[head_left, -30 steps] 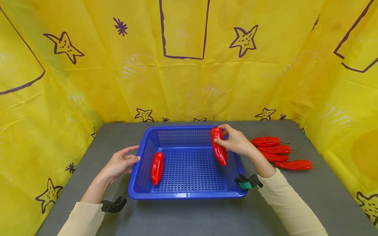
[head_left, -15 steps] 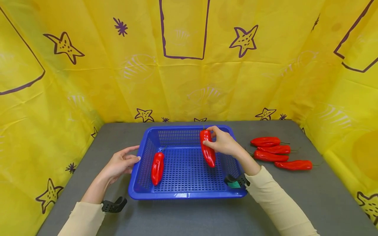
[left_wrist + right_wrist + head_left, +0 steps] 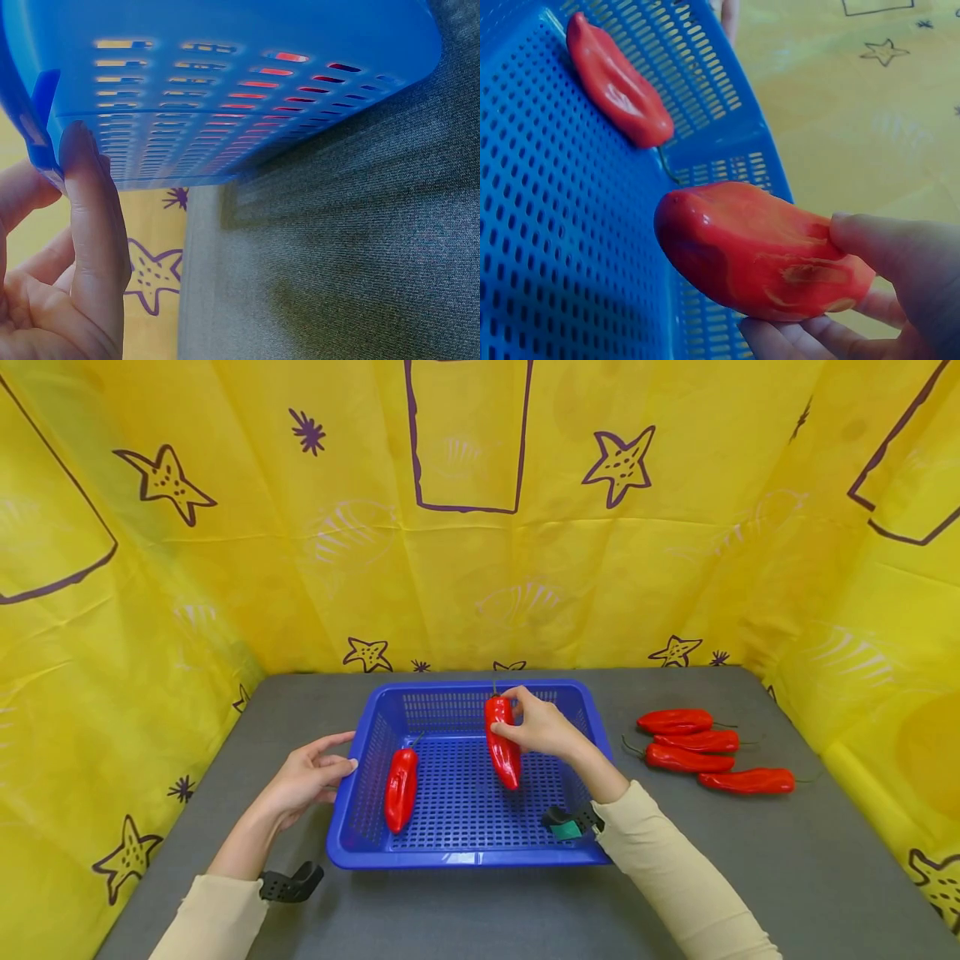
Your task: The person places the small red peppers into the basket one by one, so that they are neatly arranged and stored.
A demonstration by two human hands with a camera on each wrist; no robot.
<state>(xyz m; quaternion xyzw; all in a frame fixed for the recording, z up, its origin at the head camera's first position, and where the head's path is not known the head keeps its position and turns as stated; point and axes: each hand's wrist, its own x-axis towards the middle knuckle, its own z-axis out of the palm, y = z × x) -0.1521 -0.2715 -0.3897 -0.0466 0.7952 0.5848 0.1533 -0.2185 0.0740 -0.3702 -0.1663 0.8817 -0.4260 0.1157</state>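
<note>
A long red pepper (image 3: 502, 752) is pinched by my right hand (image 3: 543, 727) above the floor of a blue plastic basket (image 3: 465, 858). Its stem points away and its tip towards the near side. In the right wrist view, the thumb and fingers hold the pepper (image 3: 757, 251) near its stem end. Another red pepper (image 3: 401, 789) lies inside the basket along the left wall. My left hand (image 3: 307, 777) holds the basket's left rim; the left wrist view has the rim between thumb and fingers (image 3: 90, 210).
To the right of the basket, several red peppers (image 3: 690, 757) lie on the grey tabletop (image 3: 480, 914), stems mostly to the right. A yellow cloth (image 3: 450, 568) with starfish drawings hangs around the back and sides.
The right hand has carried its pepper leftward over the basket, from near the right wall to a little right of the middle. The left hand stays on the rim.
</note>
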